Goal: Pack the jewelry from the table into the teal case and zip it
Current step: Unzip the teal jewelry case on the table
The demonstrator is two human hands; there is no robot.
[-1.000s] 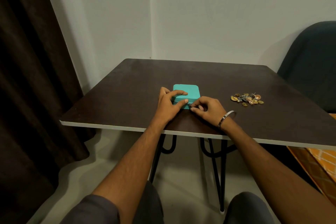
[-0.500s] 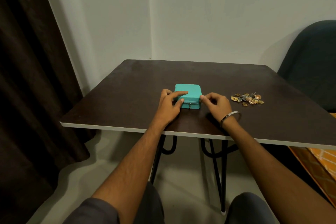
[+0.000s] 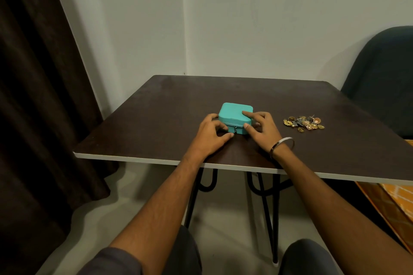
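Observation:
The teal case point(image 3: 232, 111) lies closed on the dark table point(image 3: 156, 118), near its front edge. A small metal zipper pull point(image 3: 235, 129) hangs on the case's front face. My left hand point(image 3: 210, 136) presses against the case's front left corner, fingers curled and thumb tip just left of the pull. My right hand point(image 3: 264, 129) grips the right side, index finger on the lid and thumb on the front face. A pile of gold and coloured jewelry point(image 3: 304, 123) lies on the table to the right of my right hand, apart from it.
A dark curtain point(image 3: 33, 96) hangs at the left. A dark chair point(image 3: 384, 78) stands behind the table's right corner. Orange patterned fabric point(image 3: 395, 198) shows below the table's right edge. I wear a metal bangle point(image 3: 282, 144) on my right wrist.
My left fingers slid off the lid to the case's front left corner. My right hand left the zipper area and took the right side, index finger on the lid.

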